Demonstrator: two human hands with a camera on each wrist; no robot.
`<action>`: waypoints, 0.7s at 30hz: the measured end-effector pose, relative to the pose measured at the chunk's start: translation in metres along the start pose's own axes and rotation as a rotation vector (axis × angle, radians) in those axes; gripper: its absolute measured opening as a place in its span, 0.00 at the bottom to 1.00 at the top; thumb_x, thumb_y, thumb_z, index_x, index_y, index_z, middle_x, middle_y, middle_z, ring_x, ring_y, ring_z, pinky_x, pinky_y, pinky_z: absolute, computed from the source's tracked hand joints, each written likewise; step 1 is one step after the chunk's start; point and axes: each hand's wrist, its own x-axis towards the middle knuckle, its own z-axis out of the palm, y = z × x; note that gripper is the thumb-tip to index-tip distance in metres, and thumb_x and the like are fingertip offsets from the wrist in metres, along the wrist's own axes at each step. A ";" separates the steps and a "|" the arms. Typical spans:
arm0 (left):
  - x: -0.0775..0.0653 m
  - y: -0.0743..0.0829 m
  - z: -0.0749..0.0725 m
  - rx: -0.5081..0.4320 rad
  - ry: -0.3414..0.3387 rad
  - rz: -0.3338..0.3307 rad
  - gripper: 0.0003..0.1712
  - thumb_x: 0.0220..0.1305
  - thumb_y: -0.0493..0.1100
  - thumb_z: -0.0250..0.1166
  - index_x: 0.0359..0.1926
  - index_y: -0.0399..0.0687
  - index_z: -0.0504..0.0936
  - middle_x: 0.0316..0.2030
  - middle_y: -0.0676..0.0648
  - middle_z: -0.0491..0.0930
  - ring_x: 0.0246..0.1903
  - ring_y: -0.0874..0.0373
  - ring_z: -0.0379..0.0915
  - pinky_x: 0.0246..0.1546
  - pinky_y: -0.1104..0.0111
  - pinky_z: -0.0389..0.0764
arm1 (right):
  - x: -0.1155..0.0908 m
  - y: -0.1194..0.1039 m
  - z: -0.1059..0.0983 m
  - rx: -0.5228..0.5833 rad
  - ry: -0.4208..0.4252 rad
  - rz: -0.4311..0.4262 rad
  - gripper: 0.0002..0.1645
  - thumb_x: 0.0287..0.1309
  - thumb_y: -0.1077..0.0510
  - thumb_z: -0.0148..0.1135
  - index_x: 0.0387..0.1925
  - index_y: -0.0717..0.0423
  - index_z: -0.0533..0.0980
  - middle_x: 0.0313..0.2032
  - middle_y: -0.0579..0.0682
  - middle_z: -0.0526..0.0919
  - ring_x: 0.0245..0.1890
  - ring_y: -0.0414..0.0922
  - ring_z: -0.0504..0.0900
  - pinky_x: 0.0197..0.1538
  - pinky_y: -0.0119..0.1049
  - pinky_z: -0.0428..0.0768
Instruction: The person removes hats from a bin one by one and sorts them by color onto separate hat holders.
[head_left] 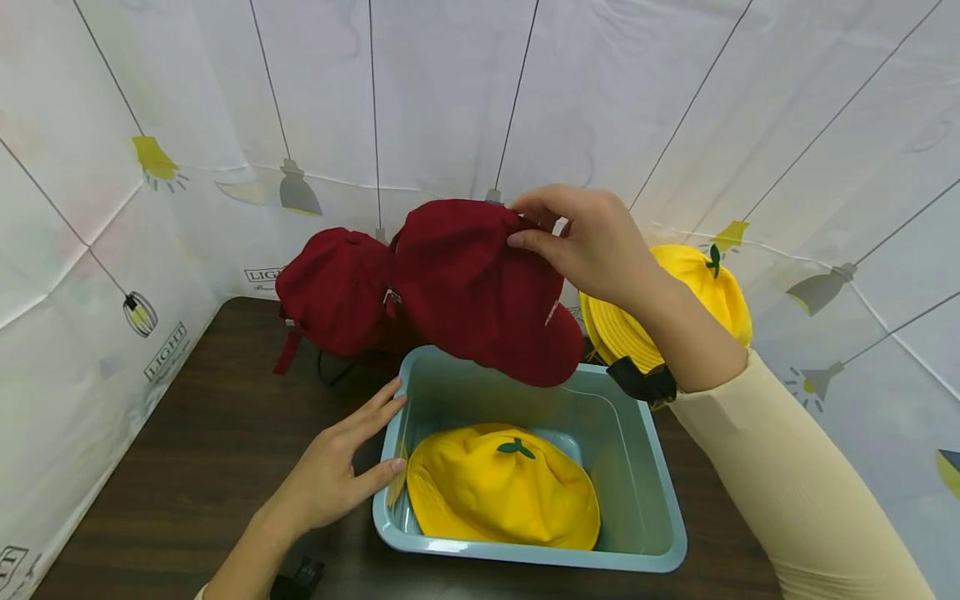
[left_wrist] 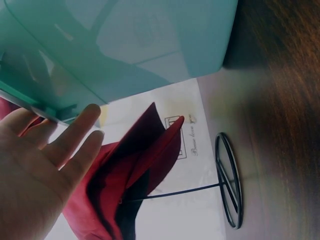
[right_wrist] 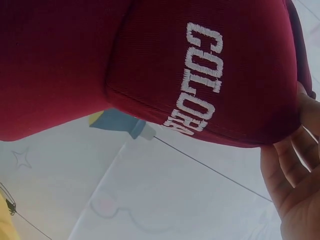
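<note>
My right hand (head_left: 588, 242) pinches the crown of a dark red baseball cap (head_left: 480, 292), holding it above the back of a light blue tub (head_left: 667, 500). White letters beginning "COLOR" run across the front of this cap in the right wrist view. With fingers extended, my left hand (head_left: 330, 467) rests at the tub's left rim. A yellow bucket hat (head_left: 465, 483) with a green leaf on top lies inside the tub. In the left wrist view, the fingers (left_wrist: 75, 135) reach up to the tub's edge.
Another dark red cap (head_left: 333, 287) hangs behind the tub at left, near a black wire stand (left_wrist: 230, 182). At the back right is a second yellow hat (head_left: 693, 283) with a green leaf. A white printed sheet (head_left: 450, 100) walls in the dark wooden table (head_left: 202, 467).
</note>
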 end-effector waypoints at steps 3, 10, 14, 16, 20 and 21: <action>0.000 0.001 0.000 -0.002 -0.004 0.000 0.41 0.71 0.49 0.69 0.80 0.50 0.65 0.82 0.53 0.54 0.76 0.51 0.61 0.69 0.48 0.70 | 0.006 0.001 0.001 0.002 0.005 0.015 0.12 0.60 0.66 0.75 0.47 0.61 0.86 0.37 0.51 0.88 0.36 0.44 0.80 0.35 0.33 0.77; 0.002 0.002 0.002 0.002 -0.002 0.009 0.40 0.71 0.49 0.69 0.79 0.49 0.66 0.82 0.53 0.54 0.75 0.52 0.62 0.69 0.49 0.72 | 0.011 0.003 0.009 0.033 0.019 0.066 0.13 0.62 0.66 0.73 0.49 0.63 0.86 0.41 0.54 0.89 0.39 0.47 0.82 0.40 0.39 0.81; 0.003 0.004 0.002 0.002 -0.002 0.015 0.40 0.71 0.49 0.69 0.79 0.48 0.66 0.82 0.53 0.55 0.75 0.52 0.63 0.68 0.50 0.72 | 0.014 0.005 0.017 0.029 0.032 0.064 0.13 0.63 0.66 0.73 0.49 0.64 0.85 0.42 0.56 0.89 0.39 0.49 0.83 0.43 0.42 0.83; 0.003 0.004 0.002 0.004 -0.003 0.020 0.40 0.71 0.49 0.69 0.79 0.47 0.66 0.82 0.53 0.55 0.75 0.52 0.63 0.68 0.50 0.73 | 0.016 0.005 0.021 0.017 0.042 0.067 0.13 0.63 0.66 0.73 0.49 0.64 0.85 0.41 0.56 0.88 0.38 0.49 0.84 0.43 0.43 0.83; 0.003 0.004 0.002 0.007 -0.006 0.021 0.40 0.71 0.49 0.69 0.79 0.47 0.66 0.82 0.52 0.55 0.75 0.51 0.63 0.68 0.49 0.73 | 0.023 0.005 0.029 -0.003 0.055 0.086 0.13 0.65 0.65 0.71 0.50 0.63 0.85 0.41 0.56 0.88 0.39 0.50 0.84 0.44 0.44 0.83; 0.003 0.004 0.002 0.010 -0.006 0.021 0.40 0.71 0.49 0.69 0.79 0.48 0.66 0.82 0.52 0.55 0.75 0.51 0.62 0.68 0.48 0.73 | 0.025 0.005 0.031 -0.010 0.059 0.088 0.13 0.65 0.64 0.71 0.50 0.63 0.85 0.41 0.56 0.88 0.40 0.50 0.84 0.44 0.44 0.83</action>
